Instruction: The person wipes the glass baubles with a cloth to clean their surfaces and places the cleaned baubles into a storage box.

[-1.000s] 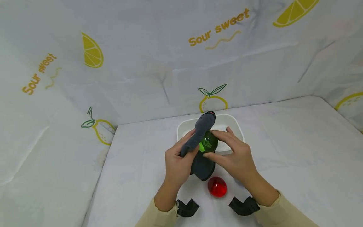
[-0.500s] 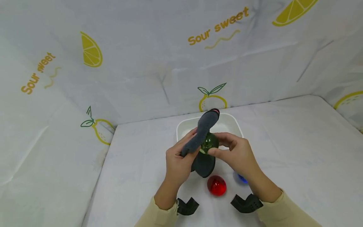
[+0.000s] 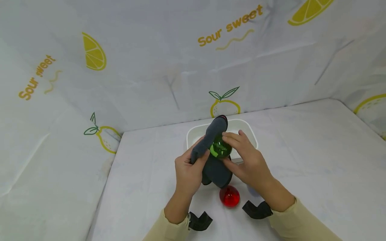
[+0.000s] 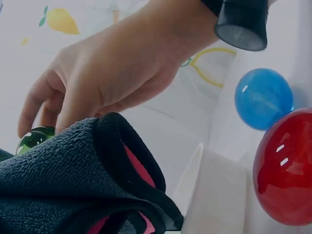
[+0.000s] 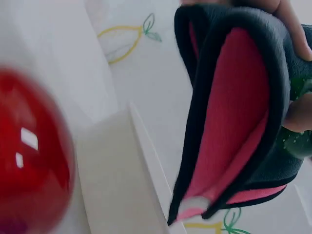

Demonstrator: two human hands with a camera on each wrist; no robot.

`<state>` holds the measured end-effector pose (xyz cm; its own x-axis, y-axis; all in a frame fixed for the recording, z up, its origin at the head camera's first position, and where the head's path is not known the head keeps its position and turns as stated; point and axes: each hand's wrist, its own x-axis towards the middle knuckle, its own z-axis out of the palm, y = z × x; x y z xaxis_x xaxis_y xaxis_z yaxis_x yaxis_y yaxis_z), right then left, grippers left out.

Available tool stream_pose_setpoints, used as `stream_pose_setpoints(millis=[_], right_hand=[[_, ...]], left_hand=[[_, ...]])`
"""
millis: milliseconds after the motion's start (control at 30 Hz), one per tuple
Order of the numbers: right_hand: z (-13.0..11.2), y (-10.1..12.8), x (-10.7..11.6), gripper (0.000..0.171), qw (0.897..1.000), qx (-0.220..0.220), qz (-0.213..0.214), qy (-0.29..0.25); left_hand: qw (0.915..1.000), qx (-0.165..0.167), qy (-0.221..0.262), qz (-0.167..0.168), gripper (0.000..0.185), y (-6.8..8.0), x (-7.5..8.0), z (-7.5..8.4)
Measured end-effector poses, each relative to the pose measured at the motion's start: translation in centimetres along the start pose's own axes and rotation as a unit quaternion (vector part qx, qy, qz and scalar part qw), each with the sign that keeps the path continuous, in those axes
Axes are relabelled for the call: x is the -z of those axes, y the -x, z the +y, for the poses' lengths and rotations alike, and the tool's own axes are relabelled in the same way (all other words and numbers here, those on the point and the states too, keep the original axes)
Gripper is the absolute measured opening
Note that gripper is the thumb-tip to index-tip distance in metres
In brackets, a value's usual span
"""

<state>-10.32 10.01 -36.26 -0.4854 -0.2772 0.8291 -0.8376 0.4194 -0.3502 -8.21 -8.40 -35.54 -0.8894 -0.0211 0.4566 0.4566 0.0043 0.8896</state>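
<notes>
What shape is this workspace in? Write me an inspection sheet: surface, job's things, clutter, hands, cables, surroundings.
Surface: white table, bearing a white tray partly hidden behind the hands
Job's things: dark grey cloth with pink underside and green ball, both held; red ball and blue ball on the table
Clutter: nothing seen
Left hand: grips the cloth
Right hand: holds the green ball against the cloth
Cables: nothing seen
Surroundings: white backdrop with lemon prints and "Sour sweet" lettering

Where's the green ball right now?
Head view, right of centre and a bit below: the green ball is in the right hand, against the dark cloth held by the left hand, with the white tray behind.
</notes>
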Motion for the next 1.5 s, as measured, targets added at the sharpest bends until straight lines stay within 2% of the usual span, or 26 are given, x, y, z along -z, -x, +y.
stream_pose_setpoints(millis=[67, 100, 133, 167, 233, 300, 333, 367, 400, 433, 500, 600, 667, 733, 833, 933, 1067, 1167, 1233, 1333, 1400, 1467, 1500], right_hand=[[-0.2, 0.1, 0.0, 0.056, 0.995, -0.083, 0.001, -0.061], [-0.4, 0.1, 0.0, 0.063, 0.987, -0.13, 0.004, -0.099], [-0.5, 0.1, 0.0, 0.069, 0.974, -0.178, 0.006, -0.137], [-0.7, 0.1, 0.0, 0.072, 0.958, -0.227, 0.005, -0.175], [-1.0, 0.0, 0.1, 0.068, 0.921, -0.311, 0.0, -0.235], [-1.1, -0.1, 0.2, 0.061, 0.887, -0.367, -0.01, -0.281], [-1.2, -0.1, 0.2, 0.058, 0.875, -0.383, -0.015, -0.296], [-1.2, -0.1, 0.2, 0.057, 0.87, -0.389, -0.02, -0.303], [-1.2, -0.1, 0.3, 0.056, 0.87, -0.388, -0.024, -0.303], [-1.2, -0.1, 0.3, 0.057, 0.877, -0.378, -0.03, -0.294], [-1.2, -0.1, 0.2, 0.061, 0.903, -0.335, -0.045, -0.266], [-1.1, 0.0, 0.2, 0.068, 0.949, -0.241, -0.062, -0.191], [-1.1, -0.1, 0.2, 0.068, 0.97, -0.178, -0.07, -0.15], [-1.0, -0.1, 0.1, 0.065, 0.984, -0.129, -0.07, -0.106], [-0.8, -0.2, 0.1, 0.062, 0.993, -0.083, -0.065, -0.045], [-0.3, 0.0, -0.1, 0.062, 0.995, -0.086, -0.053, -0.002], [0.1, 0.4, -0.3, 0.062, 0.988, -0.149, -0.029, 0.008], [0.2, 0.5, -0.4, 0.059, 0.975, -0.222, -0.013, -0.026], [0.1, 0.5, -0.3, 0.056, 0.959, -0.274, -0.006, -0.066], [0.0, 0.3, -0.2, 0.056, 0.934, -0.331, 0.012, -0.131], [-0.1, 0.2, -0.2, 0.055, 0.925, -0.345, 0.028, -0.158], [-0.2, 0.3, -0.2, 0.055, 0.924, -0.335, 0.048, -0.178], [-0.3, 0.4, -0.3, 0.054, 0.927, -0.324, 0.058, -0.182]], left_hand=[[1.0, 0.004, 0.005, -0.001, 0.035, 0.2, -0.1, 0.0], [1.0, 0.001, 0.006, -0.004, 0.036, 0.3, -0.1, 0.0], [1.0, -0.003, 0.005, -0.006, 0.036, 0.4, -0.2, 0.0], [0.9999, -0.01, 0.001, -0.008, 0.036, 0.5, -0.2, -0.1], [0.9997, -0.023, -0.005, -0.012, 0.035, 0.6, -0.3, -0.2], [0.9991, -0.038, -0.009, -0.014, 0.035, 0.7, -0.4, -0.2], [0.9988, -0.045, -0.011, -0.014, 0.035, 0.7, -0.4, -0.2], [0.9987, -0.049, -0.01, -0.014, 0.035, 0.6, -0.3, -0.2], [0.9986, -0.051, -0.008, -0.015, 0.035, 0.5, -0.3, -0.2], [0.9985, -0.052, -0.006, -0.015, 0.036, 0.4, -0.2, -0.3], [0.9986, -0.051, -0.006, -0.015, 0.038, 0.3, 0.0, -0.3], [0.9989, -0.044, -0.003, -0.018, 0.038, 0.0, 0.3, -0.3], [0.999, -0.041, -0.007, -0.017, 0.037, -0.1, 0.4, -0.3], [0.9991, -0.039, -0.01, -0.017, 0.036, -0.1, 0.3, -0.3], [0.9991, -0.035, -0.021, -0.014, 0.035, 0.0, 0.1, -0.2], [0.9989, -0.033, -0.03, -0.015, 0.033, 0.3, -0.2, -0.3], [0.9966, -0.046, -0.06, -0.03, 0.03, 0.5, -0.6, -0.4], [0.9905, -0.08, -0.101, -0.049, 0.031, 0.6, -0.8, -0.5], [0.9857, -0.104, -0.12, -0.058, 0.034, 0.6, -0.9, -0.5], [0.9834, -0.119, -0.123, -0.059, 0.034, 0.6, -1.0, -0.6], [0.9858, -0.115, -0.11, -0.053, 0.032, 0.7, -1.0, -0.6], [0.9896, -0.104, -0.088, -0.045, 0.031, 0.7, -1.0, -0.6], [0.9914, -0.098, -0.076, -0.042, 0.031, 0.8, -1.0, -0.6]])
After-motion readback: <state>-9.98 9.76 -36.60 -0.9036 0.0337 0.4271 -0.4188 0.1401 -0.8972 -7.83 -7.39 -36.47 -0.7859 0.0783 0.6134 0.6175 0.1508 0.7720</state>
